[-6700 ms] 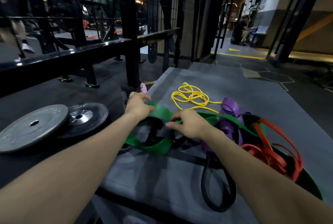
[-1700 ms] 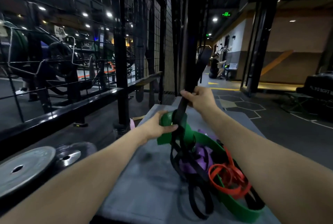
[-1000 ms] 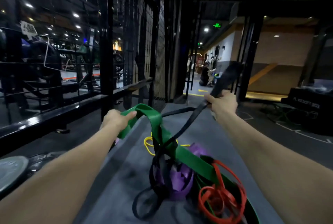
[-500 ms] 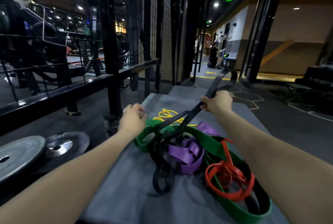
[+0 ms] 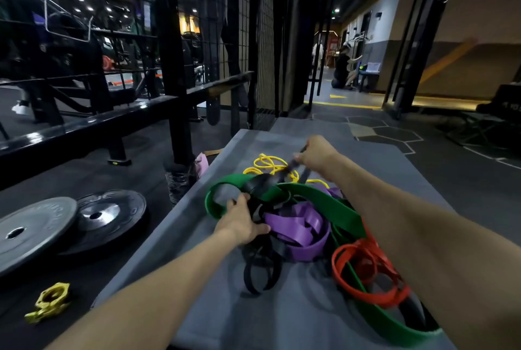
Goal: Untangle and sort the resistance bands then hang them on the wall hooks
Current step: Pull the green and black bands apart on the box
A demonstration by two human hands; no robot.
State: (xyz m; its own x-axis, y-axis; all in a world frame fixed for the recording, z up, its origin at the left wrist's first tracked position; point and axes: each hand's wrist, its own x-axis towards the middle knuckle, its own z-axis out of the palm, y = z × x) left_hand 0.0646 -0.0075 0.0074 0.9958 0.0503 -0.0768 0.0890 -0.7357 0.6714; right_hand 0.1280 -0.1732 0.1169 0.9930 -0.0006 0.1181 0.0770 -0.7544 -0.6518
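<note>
Two bare forearms reach forward over a grey mat (image 5: pixel 282 321) strewn with tangled resistance bands. The right hand (image 5: pixel 317 152), stretched farther out, has its fingers curled around a black band (image 5: pixel 259 186), holding it low over the far side of the pile. The left hand (image 5: pixel 242 223), nearer, sits at the left edge of the tangle with its fingers curled into black loops there, thumb touching the purple band (image 5: pixel 301 231). Five colours show, one band of each as far as can be told: black, purple, a wide green band (image 5: pixel 324 203) looping across the whole pile, a red band (image 5: pixel 363 268) coiled at the near right, and a thin yellow band (image 5: pixel 267 165) lying at the far side beneath the right hand. On the dark floor to the left lie two round weight plates (image 5: pixel 33 231), overlapping, and one yellow barbell collar (image 5: pixel 50 300). A black metal rack (image 5: pixel 174 68) and wire mesh stand behind them. A seated person (image 5: pixel 342 68) is far off in the corridor.
</note>
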